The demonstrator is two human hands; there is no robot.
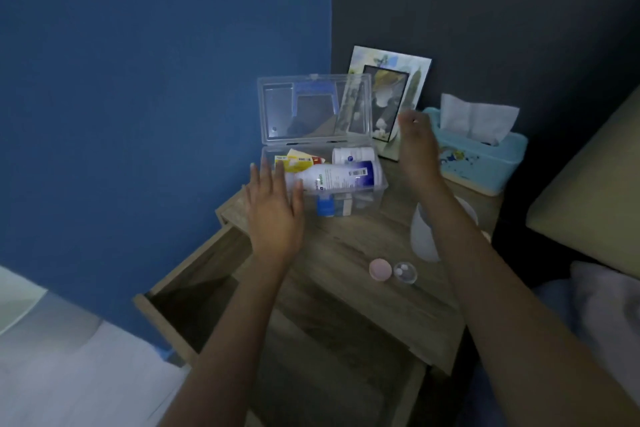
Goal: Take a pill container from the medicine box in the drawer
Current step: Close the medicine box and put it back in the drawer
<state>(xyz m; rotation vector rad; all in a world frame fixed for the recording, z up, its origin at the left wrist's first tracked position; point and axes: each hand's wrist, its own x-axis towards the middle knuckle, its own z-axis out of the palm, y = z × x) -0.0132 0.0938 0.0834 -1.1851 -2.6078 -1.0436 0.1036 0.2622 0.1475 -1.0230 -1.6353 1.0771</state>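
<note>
A clear plastic medicine box (375, 199) stands on the wooden nightstand, its lid (277, 107) raised upright. Inside lie a large white bottle (337, 177), a smaller white bottle (351, 153), yellow sachets and a blue-capped item. My left hand (273, 211) hovers flat, fingers spread, at the box's left front corner, holding nothing. My right hand (417, 146) is raised by the box's right side, fingers loosely curled and blurred. A small clear pill container (404, 272) with white pills sits open near the front, its pink cap (380, 269) beside it. The drawer (194, 274) is pulled out.
A picture frame (391, 94) leans on the dark wall behind the box. A light blue tissue box (485, 156) stands at the back right. A white cup (424, 236) sits under my right forearm. A bed lies to the right, a blue wall to the left.
</note>
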